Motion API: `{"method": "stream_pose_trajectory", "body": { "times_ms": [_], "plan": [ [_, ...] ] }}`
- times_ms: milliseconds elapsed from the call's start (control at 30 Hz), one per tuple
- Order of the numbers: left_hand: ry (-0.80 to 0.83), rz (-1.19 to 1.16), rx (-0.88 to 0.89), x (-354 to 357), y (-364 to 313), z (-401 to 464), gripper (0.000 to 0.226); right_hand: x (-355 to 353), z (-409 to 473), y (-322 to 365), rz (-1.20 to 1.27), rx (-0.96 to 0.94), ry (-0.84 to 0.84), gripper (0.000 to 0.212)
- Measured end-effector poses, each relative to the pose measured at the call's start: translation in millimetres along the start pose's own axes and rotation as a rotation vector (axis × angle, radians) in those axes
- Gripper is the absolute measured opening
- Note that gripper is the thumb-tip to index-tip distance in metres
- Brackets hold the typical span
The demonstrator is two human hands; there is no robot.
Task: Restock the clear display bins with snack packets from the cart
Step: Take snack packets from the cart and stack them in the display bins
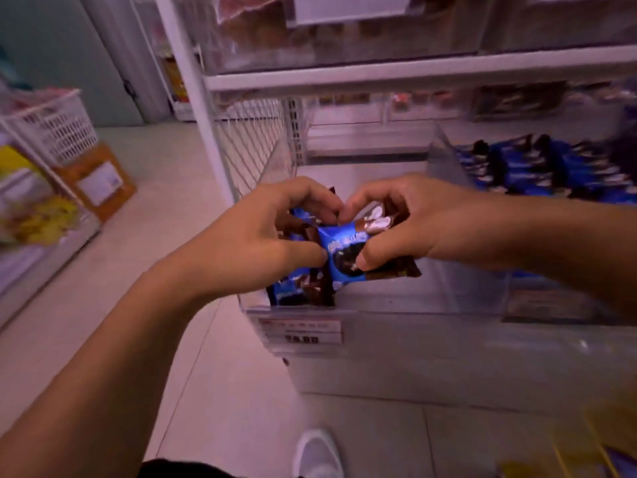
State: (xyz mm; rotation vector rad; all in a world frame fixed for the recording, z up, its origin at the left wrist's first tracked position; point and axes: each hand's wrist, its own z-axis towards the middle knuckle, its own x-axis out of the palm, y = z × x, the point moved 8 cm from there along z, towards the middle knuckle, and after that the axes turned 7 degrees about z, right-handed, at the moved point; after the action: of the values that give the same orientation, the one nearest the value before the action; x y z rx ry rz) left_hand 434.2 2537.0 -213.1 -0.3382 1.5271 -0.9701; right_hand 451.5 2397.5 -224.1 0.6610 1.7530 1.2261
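Both hands meet over the front left corner of a clear display bin [379, 312] on a white shelf. My left hand [255, 236] and my right hand [396, 225] together grip a bunch of blue and brown snack packets [344, 250], thumbs pinching the front packet with a dark cookie printed on it. More of the same packets [300, 291] stand upright in the bin's corner just below the hands. The rest of this bin's floor is bare. A price label [303, 331] is stuck on the bin's front.
The neighbouring bin on the right holds several blue packets [551, 170]. A shelf [396, 69] with more clear bins runs above. At left stand a white basket [55, 125], a brown cardboard box [100, 181] and yellow goods. My white shoe [319, 453] is on the tiled floor.
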Motion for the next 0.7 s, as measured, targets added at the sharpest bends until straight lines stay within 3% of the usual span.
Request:
{"method": "stream_pose_trajectory", "body": {
  "times_ms": [300,500,700],
  "plan": [
    [0.403,0.439,-0.114,13,23,15,0.063,27,25,-28,0.033,0.106,0.215,0.039],
    [0.482,0.528,-0.2,29,36,21,0.058,34,19,-55,0.152,0.213,0.227,0.033],
    [0.527,0.604,-0.234,42,47,26,0.055,31,18,-55,-0.031,0.179,0.211,0.042]
  ]
}}
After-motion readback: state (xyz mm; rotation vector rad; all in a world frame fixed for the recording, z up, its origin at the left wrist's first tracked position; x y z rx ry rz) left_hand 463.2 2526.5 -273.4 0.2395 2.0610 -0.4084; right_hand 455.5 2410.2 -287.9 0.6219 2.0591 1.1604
